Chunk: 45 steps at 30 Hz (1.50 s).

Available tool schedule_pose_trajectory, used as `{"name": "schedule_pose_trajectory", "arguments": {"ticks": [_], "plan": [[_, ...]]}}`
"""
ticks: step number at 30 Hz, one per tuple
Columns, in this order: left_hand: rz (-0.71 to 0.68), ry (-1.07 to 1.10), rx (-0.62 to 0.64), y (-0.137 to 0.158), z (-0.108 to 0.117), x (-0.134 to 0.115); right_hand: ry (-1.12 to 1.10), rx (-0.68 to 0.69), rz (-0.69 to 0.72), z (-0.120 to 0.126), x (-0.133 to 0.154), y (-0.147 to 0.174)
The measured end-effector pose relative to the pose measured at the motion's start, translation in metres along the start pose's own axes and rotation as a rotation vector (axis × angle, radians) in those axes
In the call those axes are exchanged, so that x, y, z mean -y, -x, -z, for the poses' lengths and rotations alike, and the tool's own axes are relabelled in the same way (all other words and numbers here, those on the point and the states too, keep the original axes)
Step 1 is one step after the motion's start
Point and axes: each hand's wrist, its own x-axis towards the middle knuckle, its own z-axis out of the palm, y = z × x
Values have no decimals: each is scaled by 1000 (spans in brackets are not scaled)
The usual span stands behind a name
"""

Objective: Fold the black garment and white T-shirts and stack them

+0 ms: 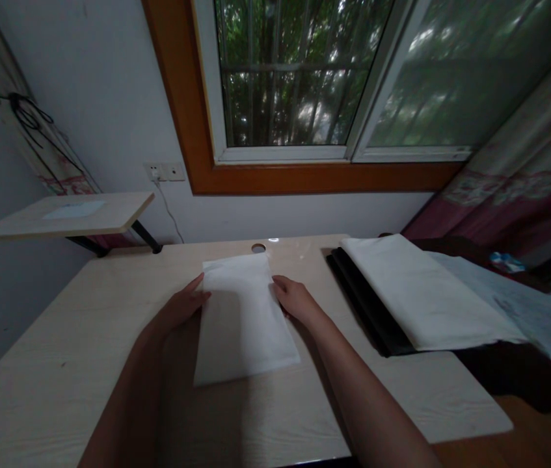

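A flat white rectangular sheet [246, 318], which could be paper or thin cloth, is held low over the middle of the desk. My left hand [183, 305] pinches its left edge near the upper corner, thumb on top. At the opposite edge my right hand [295, 300] grips it, with part of the fingers hidden underneath. The sheet's near edge faces me, and a shadow falls across its left part.
On the desk's right stands a pile of white sheets [431, 292] over black folded material [373, 312]. A raised shelf [109, 224] carries a paper [74, 210] at back left. The wooden desk [75, 325] has a cable hole [258, 248] near the wall; a window [295, 84] is above.
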Motion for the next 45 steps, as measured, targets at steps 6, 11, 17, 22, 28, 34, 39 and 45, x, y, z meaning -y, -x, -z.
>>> {"name": "schedule_pose_trajectory", "arguments": {"ticks": [6, 11, 17, 22, 28, 34, 39, 45], "plan": [[-15, 175, 68, 5, -2, -5, -36, -70, 129, -4, -1, -4], [-58, 281, 69, 0, -7, -5, -168, 16, 127, -3, -6, -5], [-157, 305, 27, -2, -13, -10, -241, 75, 227, -4, -9, -7], [-112, 434, 98, 0, -17, -10, -280, 110, 164, -5, -12, -9], [-21, 453, 224, 2, -18, -8, -324, 145, 140, -4, -16, -12], [-66, 532, 226, 7, -12, -13, -525, 166, 118, -1, -14, -13], [-116, 675, 88, 7, -6, -19, -744, 47, 67, 2, -3, -10], [-227, 830, -78, 9, -6, -29, -904, -110, 69, 8, 14, -7]]}}
